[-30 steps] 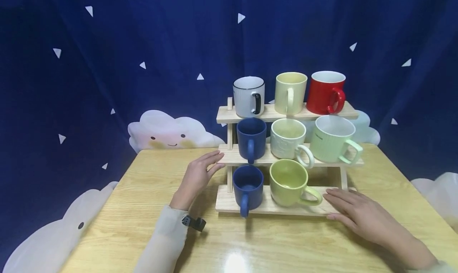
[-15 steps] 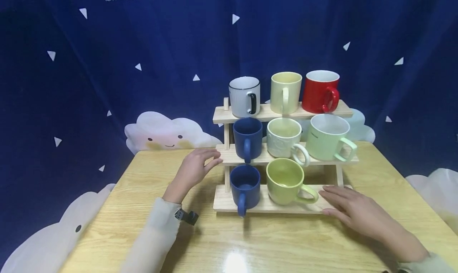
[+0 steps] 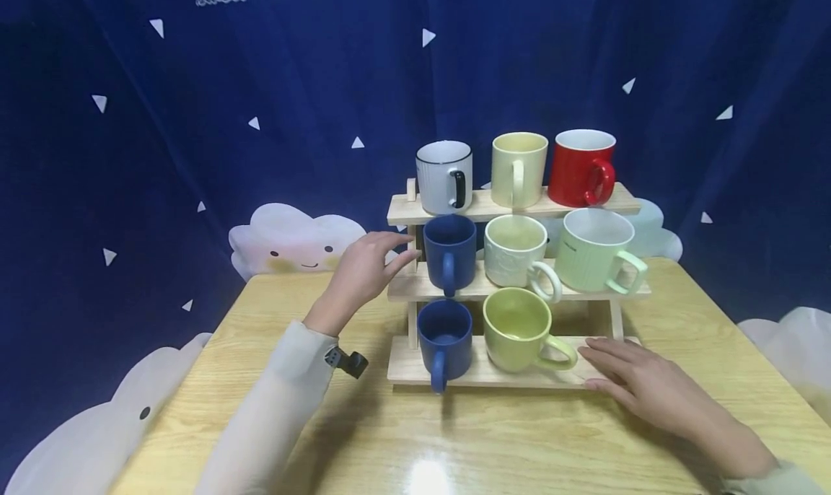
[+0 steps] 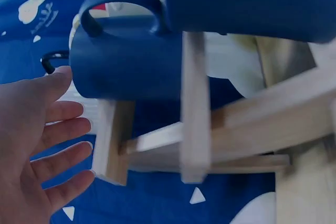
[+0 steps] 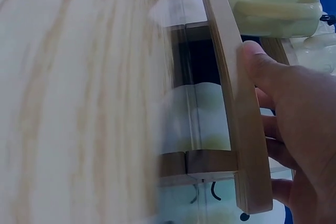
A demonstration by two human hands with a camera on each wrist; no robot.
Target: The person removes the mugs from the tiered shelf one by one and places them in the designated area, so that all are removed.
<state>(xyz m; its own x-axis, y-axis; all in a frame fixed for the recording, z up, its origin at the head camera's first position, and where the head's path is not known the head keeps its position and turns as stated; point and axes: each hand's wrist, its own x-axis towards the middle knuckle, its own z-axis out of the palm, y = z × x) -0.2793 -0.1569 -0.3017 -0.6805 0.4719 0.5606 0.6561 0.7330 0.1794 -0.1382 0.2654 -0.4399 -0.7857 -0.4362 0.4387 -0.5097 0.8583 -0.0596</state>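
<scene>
My left hand [image 3: 363, 268] is raised at the left end of a three-tier wooden rack [image 3: 404, 361], fingers extended and parted from the thumb. Its fingertips are close to the blue mug [image 3: 449, 253] on the middle shelf. In the left wrist view, the thumb overlaps the edge of a blue mug [image 4: 123, 59] and the palm holds nothing. My right hand [image 3: 639, 379] rests on the right end of the bottom shelf, beside a yellow-green mug [image 3: 517, 336]. Seen from the right wrist, its thumb lies along the board's edge [image 5: 247, 124].
On the top shelf stand a white mug [image 3: 444, 181], a pale yellow mug [image 3: 519, 170] and a red mug [image 3: 578, 174]. The middle shelf also bears a cream mug [image 3: 513, 257] and a mint mug [image 3: 591, 257]. Another blue mug [image 3: 445, 340] stands at lower left. A dark curtain [image 3: 311, 62] hangs behind.
My left hand has lifted off the left end of the middle shelf and moved up beside the blue mug. The right hand keeps its place on the bottom shelf. The mugs stand as before.
</scene>
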